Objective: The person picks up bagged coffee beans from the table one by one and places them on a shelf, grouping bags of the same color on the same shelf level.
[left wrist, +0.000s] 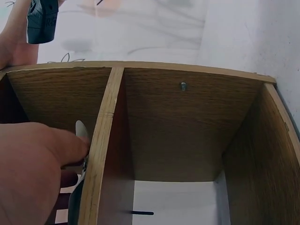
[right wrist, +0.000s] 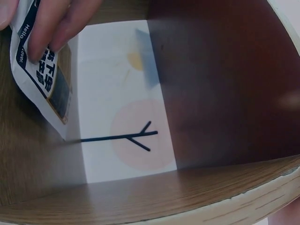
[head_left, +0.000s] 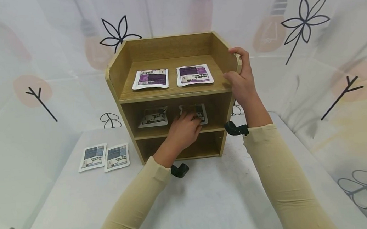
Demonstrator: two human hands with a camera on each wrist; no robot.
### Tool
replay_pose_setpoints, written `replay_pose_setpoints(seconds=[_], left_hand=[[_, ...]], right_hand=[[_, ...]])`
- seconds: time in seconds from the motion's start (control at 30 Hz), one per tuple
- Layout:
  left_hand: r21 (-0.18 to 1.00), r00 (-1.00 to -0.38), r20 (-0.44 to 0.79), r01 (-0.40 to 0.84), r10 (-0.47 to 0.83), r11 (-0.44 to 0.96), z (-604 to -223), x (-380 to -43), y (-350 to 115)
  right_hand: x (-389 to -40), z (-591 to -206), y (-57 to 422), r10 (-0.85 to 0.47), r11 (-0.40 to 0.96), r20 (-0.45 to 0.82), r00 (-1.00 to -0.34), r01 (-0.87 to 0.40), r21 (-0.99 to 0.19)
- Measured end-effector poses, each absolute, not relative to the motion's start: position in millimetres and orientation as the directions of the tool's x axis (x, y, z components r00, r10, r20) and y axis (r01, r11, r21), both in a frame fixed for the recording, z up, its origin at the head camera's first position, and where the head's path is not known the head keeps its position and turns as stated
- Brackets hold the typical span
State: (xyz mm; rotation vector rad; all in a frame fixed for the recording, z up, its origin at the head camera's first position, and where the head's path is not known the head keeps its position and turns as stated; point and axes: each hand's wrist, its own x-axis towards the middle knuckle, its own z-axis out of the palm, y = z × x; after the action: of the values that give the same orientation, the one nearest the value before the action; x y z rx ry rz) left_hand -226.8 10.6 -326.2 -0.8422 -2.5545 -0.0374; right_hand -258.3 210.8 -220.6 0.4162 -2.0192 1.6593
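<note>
My left hand point(head_left: 185, 128) reaches into the middle compartment of a small wooden shelf point(head_left: 175, 93). Its fingers and thumb hold a white packet point(head_left: 201, 114) lying on that level's right side, partly covered by the hand. In the right wrist view, fingers point(right wrist: 47, 28) bend over the printed face of this packet point(right wrist: 40, 79). My right hand point(head_left: 243, 80) grips the shelf's right side panel near the top, its thumb inside the panel. Left of my left hand, another packet point(head_left: 154, 117) lies on the same level.
Two purple-labelled packets, one left point(head_left: 150, 79) and one right point(head_left: 195, 74), lie on the top level. Two blue-grey-labelled packets, one point(head_left: 92, 157) beside the other point(head_left: 117, 157), lie on the white table point(head_left: 208, 198) left of the shelf. A patterned curtain point(head_left: 169, 9) hangs behind.
</note>
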Motion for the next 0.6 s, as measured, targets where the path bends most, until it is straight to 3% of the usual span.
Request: replay_pose_setpoints(seconds=[0.6], left_hand=[[-0.091,-0.695,0.438,0.596,0.57,0.798,-321.8,-206.6,-5.2]], right_hand=[[-258.7,-221.0,210.8,0.082,0.223,0.534,-0.841,-0.507,-0.833]])
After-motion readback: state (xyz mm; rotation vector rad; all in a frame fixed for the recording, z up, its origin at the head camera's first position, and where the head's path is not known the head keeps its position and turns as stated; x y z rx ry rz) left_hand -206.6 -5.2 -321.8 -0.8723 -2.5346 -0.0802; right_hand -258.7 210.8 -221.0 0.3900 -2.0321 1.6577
